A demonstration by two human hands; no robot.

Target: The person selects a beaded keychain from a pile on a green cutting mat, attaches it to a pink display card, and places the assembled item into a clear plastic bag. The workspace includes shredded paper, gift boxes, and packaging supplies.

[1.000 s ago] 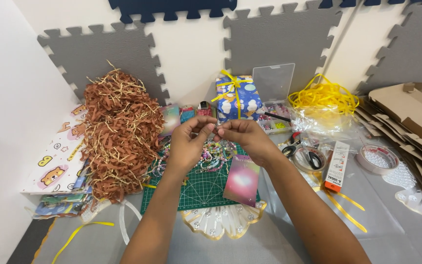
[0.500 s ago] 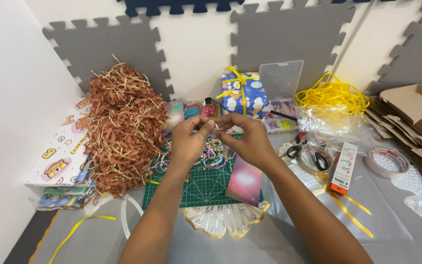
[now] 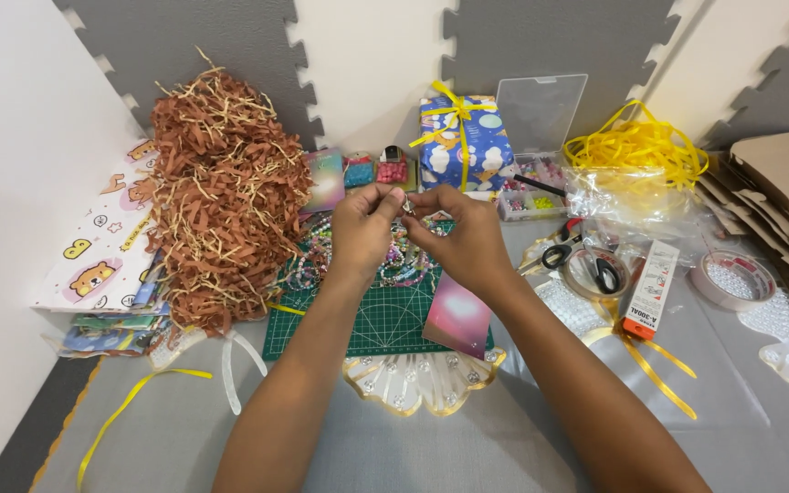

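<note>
Grey foam mats back a cluttered bench where a small metal clasp (image 3: 408, 206) is pinched above the green cutting mat (image 3: 385, 319) near the far edge. Left hand (image 3: 364, 228) and right hand (image 3: 468, 239) both close their fingers on it, over beaded bracelets (image 3: 404, 265), with brown paper shred (image 3: 221, 196) heaped toward the left edge.

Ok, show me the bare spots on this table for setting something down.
Free: the grey surface left of the left forearm, past the yellow ribbon, and the patch right of the right forearm. Crowded: around the green cutting mat, both hands, scissors, tape roll.

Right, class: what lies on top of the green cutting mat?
On the cutting mat lie bead bracelets and a pink card. Both hands, left and right, hover above it, hiding part of the beads.
</note>
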